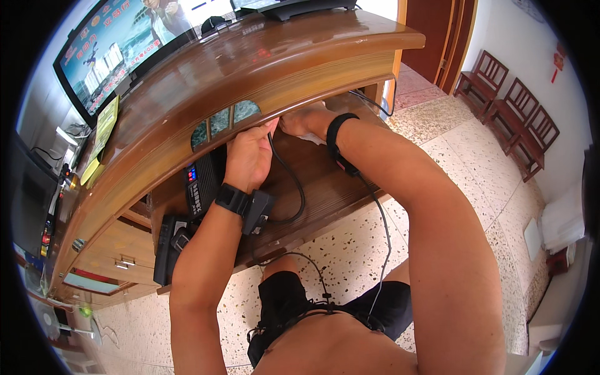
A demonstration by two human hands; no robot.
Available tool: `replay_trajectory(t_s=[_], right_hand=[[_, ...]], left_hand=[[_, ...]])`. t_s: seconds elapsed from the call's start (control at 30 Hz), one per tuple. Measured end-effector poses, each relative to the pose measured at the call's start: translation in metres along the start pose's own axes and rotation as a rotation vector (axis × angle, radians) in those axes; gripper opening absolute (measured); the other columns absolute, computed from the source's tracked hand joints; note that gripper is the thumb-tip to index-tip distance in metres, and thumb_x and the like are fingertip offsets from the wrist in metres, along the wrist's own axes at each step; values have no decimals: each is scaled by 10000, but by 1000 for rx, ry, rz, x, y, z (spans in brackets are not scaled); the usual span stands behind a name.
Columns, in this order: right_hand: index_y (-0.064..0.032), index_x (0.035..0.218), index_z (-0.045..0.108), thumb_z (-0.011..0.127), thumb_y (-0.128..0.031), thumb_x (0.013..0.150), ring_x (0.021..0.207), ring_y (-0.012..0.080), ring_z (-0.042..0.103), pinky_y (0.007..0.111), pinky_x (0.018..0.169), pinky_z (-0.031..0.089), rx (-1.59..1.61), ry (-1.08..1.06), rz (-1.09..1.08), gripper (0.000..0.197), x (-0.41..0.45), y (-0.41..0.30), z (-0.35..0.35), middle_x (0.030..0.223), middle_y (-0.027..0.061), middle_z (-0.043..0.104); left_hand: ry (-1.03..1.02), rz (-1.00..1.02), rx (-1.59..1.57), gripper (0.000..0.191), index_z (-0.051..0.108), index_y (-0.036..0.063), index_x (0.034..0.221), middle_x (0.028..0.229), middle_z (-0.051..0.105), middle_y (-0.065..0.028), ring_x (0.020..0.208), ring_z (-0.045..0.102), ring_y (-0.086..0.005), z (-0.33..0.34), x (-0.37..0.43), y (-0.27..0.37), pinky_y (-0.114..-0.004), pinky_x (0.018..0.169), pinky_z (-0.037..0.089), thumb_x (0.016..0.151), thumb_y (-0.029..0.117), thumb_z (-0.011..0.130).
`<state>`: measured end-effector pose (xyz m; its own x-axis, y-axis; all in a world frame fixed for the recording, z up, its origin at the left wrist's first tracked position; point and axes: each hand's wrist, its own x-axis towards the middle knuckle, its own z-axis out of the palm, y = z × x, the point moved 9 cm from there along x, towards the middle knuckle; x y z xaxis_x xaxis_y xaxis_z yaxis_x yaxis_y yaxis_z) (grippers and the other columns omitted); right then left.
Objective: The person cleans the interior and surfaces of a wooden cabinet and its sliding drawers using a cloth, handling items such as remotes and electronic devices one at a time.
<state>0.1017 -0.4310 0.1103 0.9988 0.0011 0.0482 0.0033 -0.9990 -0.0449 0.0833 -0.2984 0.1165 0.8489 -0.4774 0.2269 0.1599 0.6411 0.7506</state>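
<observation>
My left hand (253,157) is raised to the lower lip of a wooden cabinet's top section (220,140), with its fingertips partly hidden at that edge. A black cable (296,187) comes out beside those fingers and loops down over the brown shelf (323,183); whether the fingers grip it is hard to see. Further right, my right hand (302,121) reaches in under the same lip, its fingers mostly out of sight. Something whitish (314,138), perhaps cloth or paper, shows beneath that hand. Both wrists wear black straps with small modules.
Left of my left hand, a black box with a lit display (194,180) and another black device (166,251) stand on the shelf. A television (126,51) is behind the cabinet top. Wooden chairs (520,108) line the right wall. A fan (70,328) stands lower left.
</observation>
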Motion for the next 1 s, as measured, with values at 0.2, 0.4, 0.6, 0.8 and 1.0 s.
replay_trajectory(t_s=[0.2,0.4,0.6,0.8,1.0], right_hand=[[-172,1369,675,532,-395,1009,1394,312,554,464,1155,410,136,290,173,447,-16,29,-21,1456,84,653],[-151,1385,653,525,-427,1017,1374,349,563,490,1118,452,26,337,1,478,6,84,19,1463,113,640],[-92,1464,574,417,-479,1066,1331,423,583,490,1134,443,153,140,74,577,-28,119,4,1456,213,620],[7,1565,433,317,-510,1084,1482,441,423,494,1228,339,36,28,199,715,-63,118,11,1611,300,414],[38,1570,404,353,-525,1072,1573,495,225,517,1295,196,-23,10,130,753,-87,48,1,1661,321,315]], left_hand=[[48,21,-7,307,620,-86,1259,1284,685,-177,1232,665,-281,0,-4,3,-421,1194,488,959,-151,610],[94,28,-83,358,629,-43,1219,1240,691,-155,1183,690,-287,8,-1,-9,-488,1151,533,901,-206,602],[114,61,-120,356,627,-38,1208,1250,681,-148,1182,686,-294,11,-12,4,-492,1153,535,900,-212,587],[152,35,-117,315,633,-21,1163,1225,676,-128,1139,686,-276,-2,-18,3,-409,1111,531,903,-195,594],[146,-60,-270,152,681,14,942,966,694,-71,885,628,-171,36,-27,-15,-284,811,474,877,-124,690]])
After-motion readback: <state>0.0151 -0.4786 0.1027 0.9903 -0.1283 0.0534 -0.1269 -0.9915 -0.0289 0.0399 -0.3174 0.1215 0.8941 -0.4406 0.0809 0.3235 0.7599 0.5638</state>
